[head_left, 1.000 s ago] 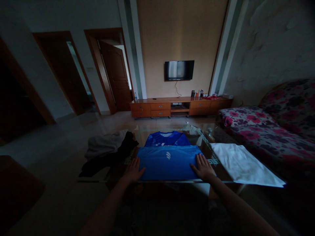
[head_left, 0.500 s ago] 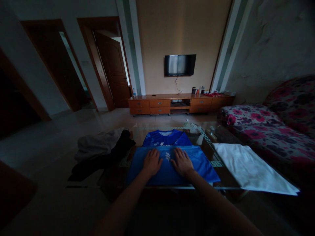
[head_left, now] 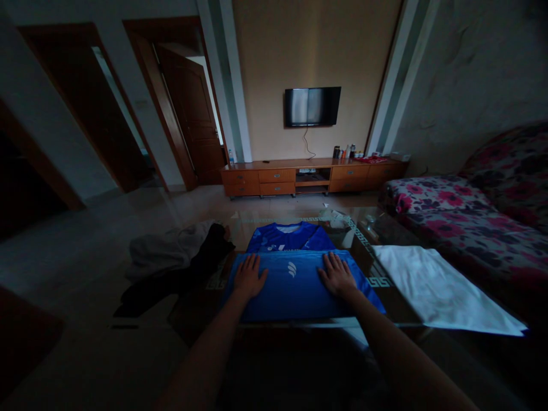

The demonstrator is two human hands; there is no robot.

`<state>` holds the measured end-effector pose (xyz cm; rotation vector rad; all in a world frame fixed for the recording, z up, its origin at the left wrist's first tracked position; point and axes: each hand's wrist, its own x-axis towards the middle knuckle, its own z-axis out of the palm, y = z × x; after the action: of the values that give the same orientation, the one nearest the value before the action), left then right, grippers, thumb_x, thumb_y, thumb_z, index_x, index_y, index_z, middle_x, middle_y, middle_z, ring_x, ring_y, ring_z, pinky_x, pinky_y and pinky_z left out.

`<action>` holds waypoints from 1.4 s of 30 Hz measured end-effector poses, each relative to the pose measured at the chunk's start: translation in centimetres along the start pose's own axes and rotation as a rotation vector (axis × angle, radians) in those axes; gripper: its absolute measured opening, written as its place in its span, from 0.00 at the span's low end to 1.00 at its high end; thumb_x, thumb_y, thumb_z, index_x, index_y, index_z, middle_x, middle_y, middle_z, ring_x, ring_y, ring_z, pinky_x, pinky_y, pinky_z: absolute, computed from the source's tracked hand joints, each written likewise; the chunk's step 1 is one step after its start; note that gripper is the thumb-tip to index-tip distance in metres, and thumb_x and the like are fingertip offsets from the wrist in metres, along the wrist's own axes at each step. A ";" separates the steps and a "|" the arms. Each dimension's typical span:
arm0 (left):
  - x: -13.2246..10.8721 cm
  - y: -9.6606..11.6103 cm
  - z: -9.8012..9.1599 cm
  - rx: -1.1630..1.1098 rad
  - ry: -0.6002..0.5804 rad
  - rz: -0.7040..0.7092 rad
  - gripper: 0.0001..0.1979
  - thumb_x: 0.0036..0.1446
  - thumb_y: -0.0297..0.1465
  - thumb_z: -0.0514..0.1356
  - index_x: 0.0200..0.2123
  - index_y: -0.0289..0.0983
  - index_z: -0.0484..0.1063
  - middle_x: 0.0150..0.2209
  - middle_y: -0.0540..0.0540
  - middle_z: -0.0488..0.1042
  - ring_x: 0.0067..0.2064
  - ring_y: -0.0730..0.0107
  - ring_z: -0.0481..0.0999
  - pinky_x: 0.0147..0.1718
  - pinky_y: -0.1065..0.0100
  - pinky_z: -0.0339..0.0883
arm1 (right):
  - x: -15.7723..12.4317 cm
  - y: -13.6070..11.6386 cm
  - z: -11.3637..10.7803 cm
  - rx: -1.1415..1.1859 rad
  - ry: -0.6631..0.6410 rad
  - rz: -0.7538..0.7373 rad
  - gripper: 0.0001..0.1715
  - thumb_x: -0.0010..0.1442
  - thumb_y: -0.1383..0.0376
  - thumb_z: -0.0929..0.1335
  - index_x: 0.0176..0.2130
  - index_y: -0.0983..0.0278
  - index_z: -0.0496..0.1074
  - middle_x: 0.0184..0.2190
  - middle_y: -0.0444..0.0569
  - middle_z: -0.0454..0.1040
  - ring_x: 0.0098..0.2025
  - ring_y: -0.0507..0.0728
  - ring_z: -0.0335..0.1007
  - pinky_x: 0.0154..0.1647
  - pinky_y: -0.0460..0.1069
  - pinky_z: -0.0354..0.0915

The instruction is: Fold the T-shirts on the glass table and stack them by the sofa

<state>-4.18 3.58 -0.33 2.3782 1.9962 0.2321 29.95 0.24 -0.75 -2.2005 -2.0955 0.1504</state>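
Note:
A blue T-shirt (head_left: 282,291) lies on the glass table with its lower part folded up over the front, the collar at the far side. A small white logo shows on the folded part. My left hand (head_left: 249,276) rests flat on the left of this fold, fingers apart. On the right of the fold my right hand (head_left: 338,275) lies flat too, fingers stretched forward. Neither hand holds anything; the logo sits between them.
Dark and grey clothes (head_left: 175,260) are heaped on the table's left. A white cloth (head_left: 443,288) lies flat at the right, near a flowered sofa (head_left: 471,217). Beyond the glass table (head_left: 396,299) stand a wooden TV cabinet (head_left: 278,177) and a wall television (head_left: 312,107).
My hands have slid apart over the shirt, the left one to the left and the right one to the right. More of the fabric around the logo is uncovered.

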 end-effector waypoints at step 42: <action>11.6 -4.0 -4.6 -0.113 0.065 -0.129 0.20 0.67 0.38 0.52 0.56 0.35 0.69 0.56 0.34 0.73 0.58 0.53 0.72 0.55 0.60 0.62 | 10.9 4.4 -3.0 0.271 0.174 0.167 0.31 0.63 0.59 0.65 0.62 0.68 0.66 0.57 0.63 0.69 0.58 0.67 0.67 0.57 0.58 0.63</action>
<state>-6.76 15.29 4.85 2.1922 2.0941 0.4108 35.27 10.95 1.57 -2.1371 -1.6917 0.2316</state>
